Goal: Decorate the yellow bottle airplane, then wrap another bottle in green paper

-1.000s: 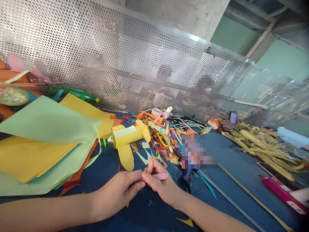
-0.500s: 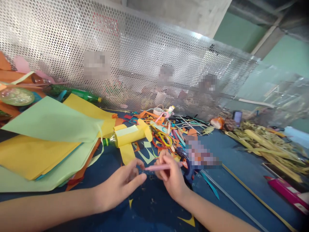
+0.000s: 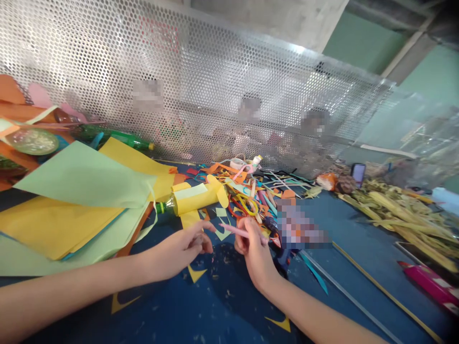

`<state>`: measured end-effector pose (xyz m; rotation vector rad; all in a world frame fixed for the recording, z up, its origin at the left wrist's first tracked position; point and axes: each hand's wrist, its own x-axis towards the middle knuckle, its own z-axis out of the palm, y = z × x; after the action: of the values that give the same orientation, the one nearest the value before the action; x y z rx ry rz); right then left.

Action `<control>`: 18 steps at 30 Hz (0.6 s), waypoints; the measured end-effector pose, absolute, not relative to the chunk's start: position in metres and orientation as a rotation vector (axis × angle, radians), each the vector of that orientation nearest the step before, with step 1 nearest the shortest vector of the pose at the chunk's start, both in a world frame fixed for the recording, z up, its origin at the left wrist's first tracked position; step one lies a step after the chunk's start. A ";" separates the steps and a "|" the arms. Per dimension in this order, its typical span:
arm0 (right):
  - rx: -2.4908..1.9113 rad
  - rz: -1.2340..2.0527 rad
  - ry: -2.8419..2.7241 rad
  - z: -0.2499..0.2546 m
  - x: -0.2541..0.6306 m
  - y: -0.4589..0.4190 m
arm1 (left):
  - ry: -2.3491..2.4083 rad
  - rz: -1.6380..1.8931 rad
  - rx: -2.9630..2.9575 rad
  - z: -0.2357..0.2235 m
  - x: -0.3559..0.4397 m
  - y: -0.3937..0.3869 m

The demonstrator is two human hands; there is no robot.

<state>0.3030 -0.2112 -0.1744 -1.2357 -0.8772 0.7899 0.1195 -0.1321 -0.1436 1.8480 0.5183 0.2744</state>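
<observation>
My right hand (image 3: 257, 255) grips a slim pink pen (image 3: 234, 231) whose tip points left. Fingers apart, my left hand (image 3: 189, 243) holds nothing; its index finger stretches toward the pen's tip, and a small gap separates them. Just beyond the left hand lies a bottle wrapped in yellow paper (image 3: 199, 199), its green neck to the left. A yellow paper strip (image 3: 190, 219) shows between that bottle and my left fingers. A pale green paper offcut (image 3: 224, 232) lies behind the pen tip.
On the left are stacked green paper sheets (image 3: 86, 177) and yellow ones. Colourful paper scraps (image 3: 251, 188) and scissors heap up centrally. Dried husks (image 3: 398, 210), a magenta box (image 3: 430, 284) and long thin sticks (image 3: 373, 277) lie rightward. A perforated metal screen (image 3: 215, 86) stands behind, people beyond it.
My left hand has drawn slightly left, away from the pen, uncovering yellow scraps on the table. The pen has tilted tip-upward in my right hand. The view has shifted a little.
</observation>
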 end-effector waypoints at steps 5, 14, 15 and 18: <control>-1.318 0.589 -1.365 -0.164 0.296 -0.221 | 0.407 0.303 1.505 -0.159 0.123 -0.132; -1.336 0.661 -1.651 -0.163 0.287 -0.231 | 0.440 0.358 1.490 -0.171 0.121 -0.143; -1.341 0.677 -1.645 -0.163 0.286 -0.231 | 0.446 0.362 1.483 -0.171 0.121 -0.143; -1.360 0.686 -1.648 -0.162 0.284 -0.232 | 0.494 0.405 1.488 -0.173 0.123 -0.144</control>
<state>0.2842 -0.2315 -0.1623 -1.3601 -1.6480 0.6857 0.1230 -0.1435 -0.1729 1.4879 0.4939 0.4048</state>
